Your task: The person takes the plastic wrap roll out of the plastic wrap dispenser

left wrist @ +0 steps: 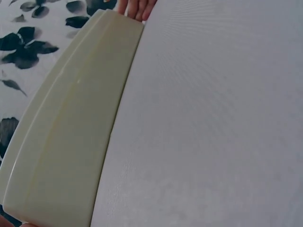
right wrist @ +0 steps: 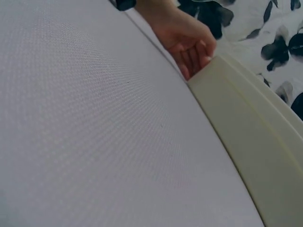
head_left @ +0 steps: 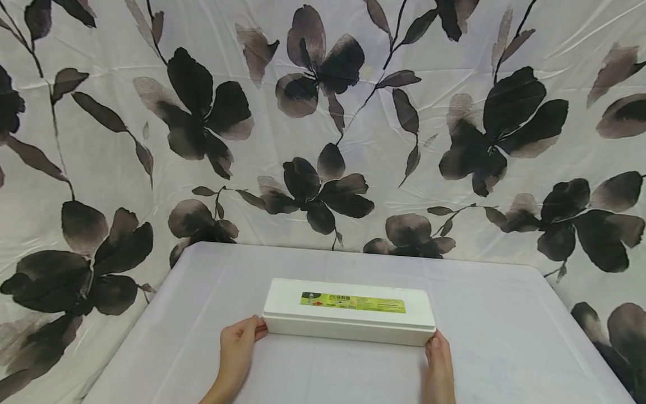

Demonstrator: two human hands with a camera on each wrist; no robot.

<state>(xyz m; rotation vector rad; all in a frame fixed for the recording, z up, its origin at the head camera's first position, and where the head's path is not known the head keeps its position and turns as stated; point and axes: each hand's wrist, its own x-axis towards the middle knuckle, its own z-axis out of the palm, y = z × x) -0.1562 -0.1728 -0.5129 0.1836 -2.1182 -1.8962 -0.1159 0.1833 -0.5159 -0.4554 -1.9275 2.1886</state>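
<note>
A long white cling film box (head_left: 348,328) lies crosswise on the table, with a yellow-green label (head_left: 353,303) on its lid. The lid looks closed. At the box's left end, my left hand (head_left: 238,342) holds the near corner with thumb and bent fingers. My right hand (head_left: 438,356) grips the opposite end, fingertips at the near right corner. The right wrist view shows the left hand's curled fingers (right wrist: 191,59) against the end of the box. From the left wrist, the box's plain front side (left wrist: 71,127) runs up to the right hand's fingers (left wrist: 137,8).
A white cloth covers the table (head_left: 212,269), whose back edge meets a hanging sheet (head_left: 404,168) printed with dark flowers. The same flowered cloth falls to both sides. Near the left wrist, a dark band (right wrist: 125,4) shows.
</note>
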